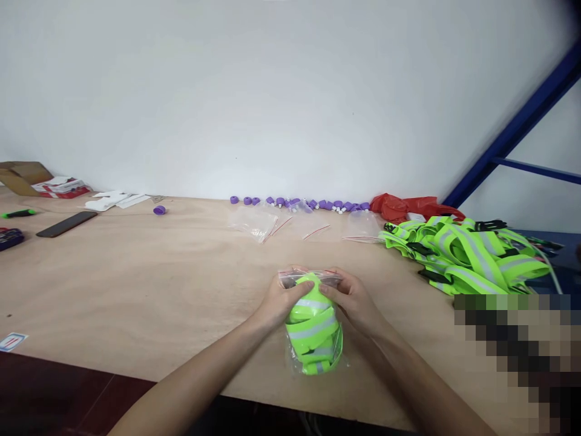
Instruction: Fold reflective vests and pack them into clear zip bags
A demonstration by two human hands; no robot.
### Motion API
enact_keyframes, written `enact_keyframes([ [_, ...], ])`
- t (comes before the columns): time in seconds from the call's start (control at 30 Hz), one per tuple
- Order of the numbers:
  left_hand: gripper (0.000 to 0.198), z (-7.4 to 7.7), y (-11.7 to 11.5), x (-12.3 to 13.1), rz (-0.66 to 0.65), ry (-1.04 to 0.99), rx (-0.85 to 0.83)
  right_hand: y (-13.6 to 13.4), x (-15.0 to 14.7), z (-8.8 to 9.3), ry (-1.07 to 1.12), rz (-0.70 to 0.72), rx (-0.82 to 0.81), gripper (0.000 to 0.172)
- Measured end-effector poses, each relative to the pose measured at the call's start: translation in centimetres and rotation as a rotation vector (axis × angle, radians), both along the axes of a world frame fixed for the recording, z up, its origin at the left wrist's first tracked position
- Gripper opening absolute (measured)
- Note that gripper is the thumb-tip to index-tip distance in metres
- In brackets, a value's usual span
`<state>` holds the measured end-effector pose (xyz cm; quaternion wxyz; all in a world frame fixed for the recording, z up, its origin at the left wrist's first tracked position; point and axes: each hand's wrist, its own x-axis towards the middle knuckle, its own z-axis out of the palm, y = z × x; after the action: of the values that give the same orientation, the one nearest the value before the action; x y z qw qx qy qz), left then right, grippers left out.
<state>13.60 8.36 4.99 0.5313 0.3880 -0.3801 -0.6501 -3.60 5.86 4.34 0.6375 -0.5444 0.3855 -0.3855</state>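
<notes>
Filling most of a clear zip bag point(294, 357), a folded yellow-green strap point(313, 330) with a pale grey stripe along its middle lies in overlapping, glossy-looking bands, in front of the person near the table's front edge; whether the bag's bottom touches the wooden tabletop point(158, 290) cannot be told. A thin red line runs along its mouth, and no writing can be made out on it. The left hand point(284, 297) and right hand point(351, 297) pinch the upper part from either side, thumbs pressed on the front, the other fingers curled mostly out of sight behind. Toward the left front edge, a blue-bordered card point(13, 342) appears to read "11". Farther off, at right, is a heap of similar straps point(472, 254) with black fittings. Beyond lie flat clear bags point(313, 224), purple pieces point(327, 204), red plastic point(399, 207) and, at far left, a red-and-white box point(61, 187) whose print is too small to read
</notes>
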Motion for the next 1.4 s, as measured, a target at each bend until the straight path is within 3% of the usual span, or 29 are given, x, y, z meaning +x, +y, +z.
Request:
enact_keyframes([
  [0.2, 0.062, -0.8, 0.1, -0.3, -0.175, 0.1, 0.018, 0.3, -0.2, -0.2, 0.056, -0.141, -0.112, 0.055],
  [0.3, 0.061, -0.3, 0.3, -0.1, -0.2, 0.016, -0.001, 0.3, -0.9, 0.1, 0.179, -0.256, -0.413, 0.057],
  [0.4, 0.053, 0.6, 0.5, 0.3, -0.197, -0.111, -0.116, 0.3, -1.6, 1.3, 0.342, -0.19, -0.753, 0.038],
  [0.47, 0.05, 1.2, 0.7, 0.6, -0.189, -0.196, -0.198, 0.4, -1.8, 2.3, 0.412, -0.128, -0.852, 0.028],
  [0.57, 0.05, 1.7, 0.9, 0.9, -0.174, -0.277, -0.274, 0.6, -1.7, 3.4, 0.439, -0.097, -0.852, 0.028],
  [0.73, 0.051, 1.3, 0.9, 0.9, -0.202, -0.248, -0.327, 0.7, -1.6, 4.0, 0.431, -0.005, -0.785, 0.029],
  [1.23, 0.041, 1.0, 0.8, 0.7, -0.268, -0.237, -0.247, -0.2, -2.0, 2.7, 0.284, 0.173, -0.609, 0.035],
  [1.4, 0.054, 1.1, 0.8, 0.7, -0.295, -0.226, -0.249, -0.1, -2.3, 3.2, 0.323, 0.137, -0.648, 0.03],
])
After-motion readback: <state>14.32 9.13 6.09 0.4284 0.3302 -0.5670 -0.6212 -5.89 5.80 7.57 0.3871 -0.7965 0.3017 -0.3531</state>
